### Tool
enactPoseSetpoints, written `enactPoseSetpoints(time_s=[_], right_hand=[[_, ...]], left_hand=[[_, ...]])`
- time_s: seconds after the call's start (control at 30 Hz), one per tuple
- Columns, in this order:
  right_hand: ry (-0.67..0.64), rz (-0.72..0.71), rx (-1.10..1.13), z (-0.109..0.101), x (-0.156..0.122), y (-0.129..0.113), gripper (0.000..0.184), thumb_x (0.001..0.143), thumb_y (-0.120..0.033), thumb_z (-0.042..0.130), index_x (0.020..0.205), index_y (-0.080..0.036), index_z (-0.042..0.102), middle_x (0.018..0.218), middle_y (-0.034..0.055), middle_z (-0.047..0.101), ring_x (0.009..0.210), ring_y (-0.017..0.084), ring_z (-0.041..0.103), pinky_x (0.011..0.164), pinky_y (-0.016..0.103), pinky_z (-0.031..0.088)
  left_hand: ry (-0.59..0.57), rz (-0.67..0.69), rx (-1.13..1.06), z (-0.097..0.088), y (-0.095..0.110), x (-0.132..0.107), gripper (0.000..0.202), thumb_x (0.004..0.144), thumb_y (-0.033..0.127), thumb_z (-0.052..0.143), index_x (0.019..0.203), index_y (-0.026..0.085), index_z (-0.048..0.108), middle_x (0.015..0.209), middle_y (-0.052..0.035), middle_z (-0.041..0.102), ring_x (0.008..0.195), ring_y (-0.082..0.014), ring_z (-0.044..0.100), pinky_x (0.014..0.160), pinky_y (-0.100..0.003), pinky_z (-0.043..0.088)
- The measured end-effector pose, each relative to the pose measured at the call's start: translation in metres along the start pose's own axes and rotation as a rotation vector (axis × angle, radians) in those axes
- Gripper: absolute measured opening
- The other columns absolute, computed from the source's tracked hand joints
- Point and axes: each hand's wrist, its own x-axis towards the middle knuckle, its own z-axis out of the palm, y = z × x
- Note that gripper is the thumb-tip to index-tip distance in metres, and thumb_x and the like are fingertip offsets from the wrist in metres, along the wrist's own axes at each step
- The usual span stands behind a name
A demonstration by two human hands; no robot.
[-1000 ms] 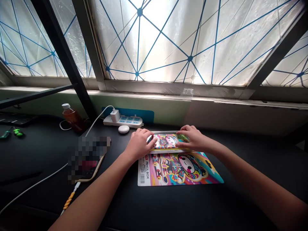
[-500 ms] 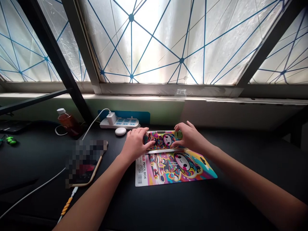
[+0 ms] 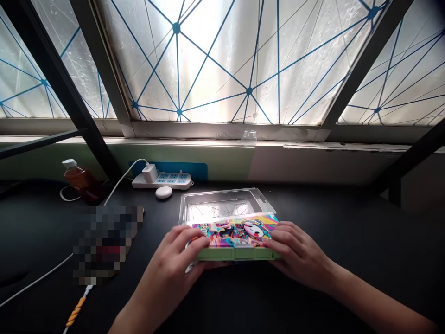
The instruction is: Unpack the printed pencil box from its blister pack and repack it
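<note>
A colourful cartoon-printed pencil box (image 3: 234,234) with green sides lies on the black desk (image 3: 347,241) in front of me. My left hand (image 3: 177,260) grips its left end and my right hand (image 3: 295,250) grips its right end, fingers curled over the lid. Just behind the box sits a clear plastic packaging tray (image 3: 222,206). The printed card that lay under the box is almost wholly hidden; only a pale corner shows below my left hand.
A white power strip (image 3: 163,180) with a plugged charger and a white round puck (image 3: 163,192) stand at the back. A brown-liquid bottle (image 3: 81,178) is at the left. A blurred phone-like object (image 3: 104,243) and cable lie left of my hands.
Both hands have pulled the pencil box toward me, out of the clear tray, which now lies bare behind it. The view has shifted left and down.
</note>
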Motion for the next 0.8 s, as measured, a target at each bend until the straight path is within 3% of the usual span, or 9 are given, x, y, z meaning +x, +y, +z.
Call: enactPoseSetpoints(time_s=[0.13,0.2,0.27,0.37,0.5,0.63,0.7,0.8], right_hand=[[-0.057,-0.059,0.030,0.012,-0.008,0.000,0.029,0.094,-0.013,0.050,0.119,-0.025,0.053,0.107,0.0070,0.073,0.094,0.022,0.071,0.090,0.042,0.057],[-0.117,-0.004,0.067,0.013,-0.006,0.000,0.025,0.095,-0.024,0.057,0.120,-0.023,0.053,0.120,0.0121,0.072,0.111,0.026,0.068,0.095,0.044,0.055],[-0.179,0.049,0.103,0.013,-0.003,-0.002,0.040,0.094,-0.042,0.064,0.124,-0.021,0.052,0.128,0.0162,0.068,0.123,0.030,0.063,0.100,0.046,0.052],[-0.223,0.073,0.091,0.014,0.007,-0.008,0.061,0.091,-0.059,0.063,0.134,-0.017,0.050,0.132,0.0188,0.066,0.125,0.033,0.060,0.102,0.050,0.049],[-0.230,0.045,0.036,0.023,0.028,-0.016,0.057,0.095,-0.058,0.058,0.131,-0.014,0.060,0.124,0.0194,0.070,0.114,0.035,0.065,0.093,0.050,0.052],[-0.225,0.000,0.006,0.024,0.046,-0.015,0.045,0.101,-0.051,0.051,0.123,-0.015,0.066,0.112,0.0164,0.074,0.101,0.032,0.069,0.083,0.044,0.053],[-0.271,0.070,-0.006,0.019,0.054,-0.008,0.041,0.104,-0.049,0.044,0.111,-0.018,0.069,0.100,0.0120,0.076,0.090,0.027,0.070,0.074,0.038,0.051],[-0.307,0.244,-0.063,0.011,0.062,0.011,0.051,0.106,-0.052,0.034,0.085,-0.021,0.069,0.077,0.0070,0.072,0.069,0.022,0.065,0.063,0.034,0.044]], left_hand=[[-0.057,-0.098,-0.061,0.016,-0.002,-0.030,0.037,0.091,0.019,0.064,0.125,0.034,0.060,0.134,-0.0056,0.065,0.129,-0.0302,0.056,0.104,-0.047,0.053],[-0.098,-0.224,-0.101,0.016,-0.005,-0.034,0.039,0.088,0.028,0.070,0.125,0.033,0.059,0.147,-0.0072,0.056,0.136,-0.0337,0.051,0.106,-0.052,0.052],[-0.162,-0.366,-0.159,0.013,-0.009,-0.032,0.047,0.084,0.035,0.075,0.127,0.033,0.057,0.154,-0.0087,0.049,0.139,-0.0359,0.049,0.107,-0.055,0.051],[-0.245,-0.479,-0.248,0.008,-0.013,-0.026,0.064,0.081,0.033,0.079,0.138,0.035,0.050,0.149,-0.0089,0.053,0.137,-0.0340,0.052,0.111,-0.054,0.047],[-0.251,-0.517,-0.299,0.008,-0.014,-0.021,0.093,0.078,0.028,0.080,0.155,0.039,0.030,0.146,-0.0081,0.051,0.137,-0.0310,0.050,0.115,-0.050,0.041],[-0.227,-0.553,-0.329,0.009,-0.013,-0.021,0.109,0.077,0.028,0.081,0.161,0.040,0.013,0.140,-0.0082,0.052,0.135,-0.0294,0.051,0.115,-0.049,0.039],[-0.230,-0.556,-0.344,0.009,-0.013,-0.021,0.112,0.077,0.029,0.081,0.162,0.041,0.009,0.139,-0.0075,0.052,0.135,-0.0289,0.051,0.115,-0.048,0.038],[-0.226,-0.577,-0.344,0.008,-0.013,-0.023,0.116,0.076,0.032,0.083,0.161,0.043,0.005,0.142,-0.0073,0.050,0.137,-0.0298,0.048,0.115,-0.048,0.036]])
